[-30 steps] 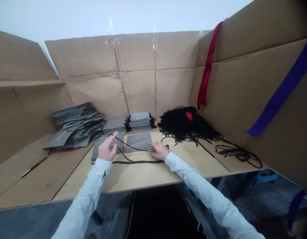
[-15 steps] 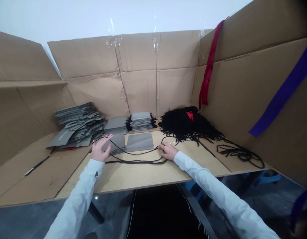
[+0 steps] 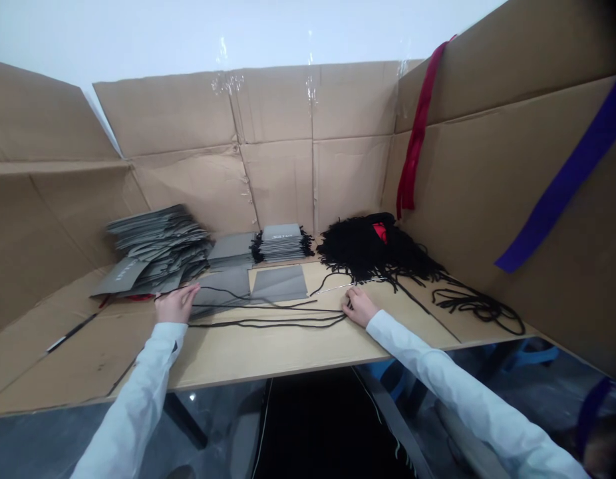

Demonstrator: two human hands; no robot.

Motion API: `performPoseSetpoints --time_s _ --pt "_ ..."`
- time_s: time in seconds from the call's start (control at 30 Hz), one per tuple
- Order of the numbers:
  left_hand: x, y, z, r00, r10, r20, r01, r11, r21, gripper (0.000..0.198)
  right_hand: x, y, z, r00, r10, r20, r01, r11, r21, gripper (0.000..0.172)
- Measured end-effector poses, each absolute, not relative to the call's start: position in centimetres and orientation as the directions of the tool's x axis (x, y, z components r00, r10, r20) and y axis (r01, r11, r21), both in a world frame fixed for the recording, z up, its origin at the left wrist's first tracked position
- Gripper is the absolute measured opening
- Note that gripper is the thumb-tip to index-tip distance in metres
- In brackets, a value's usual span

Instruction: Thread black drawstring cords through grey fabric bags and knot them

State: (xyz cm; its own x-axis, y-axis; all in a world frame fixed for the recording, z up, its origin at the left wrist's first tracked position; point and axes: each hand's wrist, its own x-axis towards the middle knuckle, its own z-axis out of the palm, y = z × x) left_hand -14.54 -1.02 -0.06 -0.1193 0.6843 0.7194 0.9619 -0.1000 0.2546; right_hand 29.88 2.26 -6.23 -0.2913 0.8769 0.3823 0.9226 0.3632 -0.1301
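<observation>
Cords (image 3: pixel 265 324), black and loose, stretch across the middle of the table (image 3: pixel 233 352), which serves as the clock's centre, between the person's two hands. Out at nine o'clock the left hand (image 3: pixel 176 305) has its thumb and fingers pinched together on one strand, while at three o'clock the right hand (image 3: pixel 358 306) curls inward with its fingertips closed on the other ends; how many strands it grips is too small to tell. A thin metal rod (image 3: pixel 332 288) lies at two o'clock, just beyond the right fingertips; whether it touches them is unclear. At twelve o'clock a single grey sheet (image 3: pixel 279 283) lies flat, with no cord seen through it, and behind it stands a neat corded stack (image 3: pixel 282 243) with black tufts along both sides, seemingly the finished portion. Much looks left: the tall pile of grey folders (image 3: pixel 158 249) at ten o'clock and the lower grey stack (image 3: pixel 231 253) at eleven show no tufts, and a large black cord heap (image 3: pixel 360 249) sits at one o'clock. Farther out at three o'clock rests a loose cord coil (image 3: pixel 482 313). Judged by pile heights, the work seems nearer its start than its end.
</observation>
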Motion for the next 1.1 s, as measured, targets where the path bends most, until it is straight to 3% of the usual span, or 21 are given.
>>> performPoseSetpoints --time_s 0.1,0.2,0.27,0.33,0.4,0.5,0.6,0.67,0.73,0.8,0.9,1.03,1.1 --pt "-14.5 -1.0 0.1 -0.185 0.699 0.691 0.917 -0.13 0.377 0.032 30.6 2.0 -6.1 -0.254 0.889 0.381 0.94 0.32 -0.12 0.023" --pt "-13.2 -1.4 0.5 -0.139 0.757 0.638 0.824 -0.268 0.499 0.037 30.3 1.5 -5.1 -0.164 0.894 0.417 0.961 0.241 -0.139 0.024" --pt "-11.5 -1.7 1.0 -0.097 0.771 0.63 0.776 -0.338 0.533 0.038 28.6 1.0 -3.9 -0.192 0.863 0.466 0.942 0.296 -0.16 0.024" --pt "-9.1 -2.1 1.8 -0.014 0.775 0.632 0.736 -0.419 0.531 0.037 25.5 0.3 -2.3 -0.356 0.8 0.484 0.839 0.501 -0.213 0.027" --pt "-6.5 -2.5 2.7 0.089 0.772 0.63 0.724 -0.484 0.491 0.033 21.3 -0.2 -0.5 -0.475 0.7 0.534 0.649 0.688 -0.324 0.049" --pt "-3.2 -2.6 3.9 0.244 0.749 0.616 0.7 -0.575 0.423 0.03 15.2 -0.1 1.7 -0.504 0.686 0.525 0.391 0.723 -0.57 0.067" --pt "-2.3 -2.0 4.0 0.196 0.755 0.626 0.704 -0.553 0.446 0.034 11.9 1.0 3.0 -0.502 0.755 0.422 0.264 0.598 -0.757 0.048" --pt "-3.2 -1.5 3.3 0.143 0.784 0.604 0.691 -0.516 0.505 0.046 11.6 1.9 3.4 -0.524 0.78 0.342 0.253 0.526 -0.812 0.031" --pt "-4.6 -1.1 1.8 0.167 0.824 0.541 0.706 -0.483 0.518 0.062 12.3 2.7 3.7 -0.532 0.779 0.332 0.3 0.54 -0.786 0.026" --pt "-6.1 -1.0 -0.1 0.243 0.85 0.467 0.767 -0.463 0.444 0.068 13.3 3.1 4.0 -0.523 0.765 0.376 0.37 0.601 -0.708 0.023" --pt "-7.7 -0.8 -3.0 0.284 0.852 0.439 0.83 -0.448 0.332 0.064 14.3 3.1 4.4 -0.524 0.759 0.386 0.461 0.634 -0.62 0.021" --pt "-8.3 0.0 -4.3 0.079 0.843 0.532 0.895 -0.295 0.334 0.054 14.4 2.6 4.8 -0.571 0.74 0.356 0.496 0.657 -0.568 0.021" --pt "-8.0 0.7 -3.5 0.108 0.838 0.534 0.924 -0.283 0.257 0.05 14.3 2.5 4.9 -0.564 0.744 0.358 0.503 0.654 -0.565 0.022"
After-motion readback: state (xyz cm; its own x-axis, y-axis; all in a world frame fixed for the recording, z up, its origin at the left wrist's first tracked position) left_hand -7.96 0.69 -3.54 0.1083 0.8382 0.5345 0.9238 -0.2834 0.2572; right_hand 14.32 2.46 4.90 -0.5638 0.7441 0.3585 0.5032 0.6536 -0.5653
